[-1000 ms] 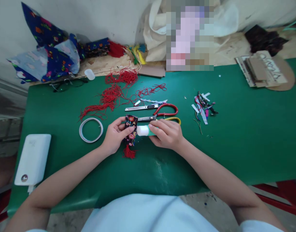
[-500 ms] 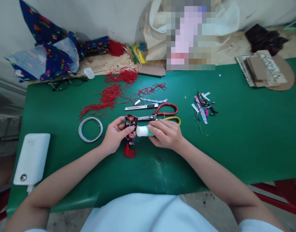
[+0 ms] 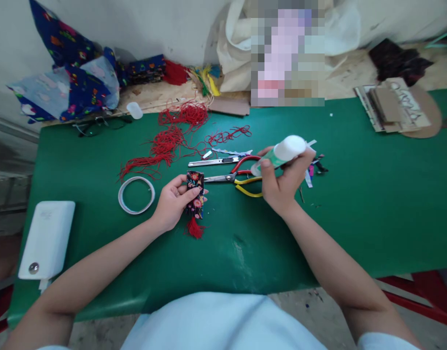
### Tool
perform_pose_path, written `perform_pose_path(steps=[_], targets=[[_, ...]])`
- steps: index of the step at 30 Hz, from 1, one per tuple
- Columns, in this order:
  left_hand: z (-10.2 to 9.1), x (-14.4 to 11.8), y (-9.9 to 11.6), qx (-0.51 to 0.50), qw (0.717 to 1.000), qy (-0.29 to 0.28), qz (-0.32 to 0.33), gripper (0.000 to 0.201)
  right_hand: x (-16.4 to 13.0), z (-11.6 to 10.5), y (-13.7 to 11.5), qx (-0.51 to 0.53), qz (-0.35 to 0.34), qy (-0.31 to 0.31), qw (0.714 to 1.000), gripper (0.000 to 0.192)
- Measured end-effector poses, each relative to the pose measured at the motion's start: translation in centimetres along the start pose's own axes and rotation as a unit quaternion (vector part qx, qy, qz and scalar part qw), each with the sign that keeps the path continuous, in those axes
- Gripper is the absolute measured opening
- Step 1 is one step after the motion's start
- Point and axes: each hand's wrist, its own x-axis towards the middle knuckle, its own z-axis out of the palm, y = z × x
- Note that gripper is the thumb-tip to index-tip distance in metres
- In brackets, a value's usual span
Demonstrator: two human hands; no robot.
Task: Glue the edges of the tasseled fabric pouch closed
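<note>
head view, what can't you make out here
Head view only:
- Glue stick: label and tip hidden by right hand.
- Pouch: left edge covered by left hand.
- Bag: middle blurred out.
- Scraps: too small to identify.

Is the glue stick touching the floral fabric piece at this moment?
No, the right hand holds the glue stick lifted above the scissors, apart from the floral fabric piece in the left hand.

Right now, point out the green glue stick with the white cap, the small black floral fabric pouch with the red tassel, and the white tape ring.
glue stick (image 3: 281,153), head view, its green barrel
fabric pouch (image 3: 195,182), head view, its upper floral face
tape ring (image 3: 136,195), head view, its bare rim
</note>
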Motion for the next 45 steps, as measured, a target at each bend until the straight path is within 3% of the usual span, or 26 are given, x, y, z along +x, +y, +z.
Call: perform_pose_path(steps=[3, 9, 16, 22, 31, 41, 43, 45], targets=[[0.0, -0.1, 0.0, 0.007, 1.0, -0.003, -0.001, 0.049, 1.2, 0.1, 1.3, 0.002, -0.012, 0.027, 1.0, 0.029], [-0.3, 0.0, -0.3, 0.006, 1.0, -0.023, 0.011, 0.048, 1.9, 0.2, 2.5, -0.033, 0.037, -0.003, 0.999, 0.032], [-0.7, 0.2, -0.6, 0.01, 0.991, -0.112, 0.071, 0.034, 1.8, 0.1, 2.0, -0.068, 0.032, -0.014, 0.997, 0.033], [-1.0, 0.2, -0.7, 0.012, 0.985, -0.16, 0.07, 0.035, 1.8, 0.2, 2.1, -0.068, 0.023, -0.023, 0.997, 0.033], [-0.5, 0.0, -0.2, 0.01, 0.993, -0.107, 0.043, 0.033, 2.0, 0.4, 3.4, -0.075, 0.064, -0.041, 0.994, 0.046], [-0.1, 0.1, 0.0, 0.017, 0.997, -0.066, 0.035, 0.034, 2.8, 1.0, 4.4, -0.105, 0.065, -0.064, 0.99, 0.037], [0.0, 0.1, 0.0, 0.024, 0.997, -0.06, 0.035, 0.036, 2.7, 0.7, 4.3, -0.112, 0.052, -0.05, 0.991, 0.042], [-0.1, 0.2, -0.1, 0.029, 0.998, -0.049, 0.035, 0.037, 2.6, 0.3, 3.9, -0.125, 0.027, 0.005, 0.992, 0.048]])
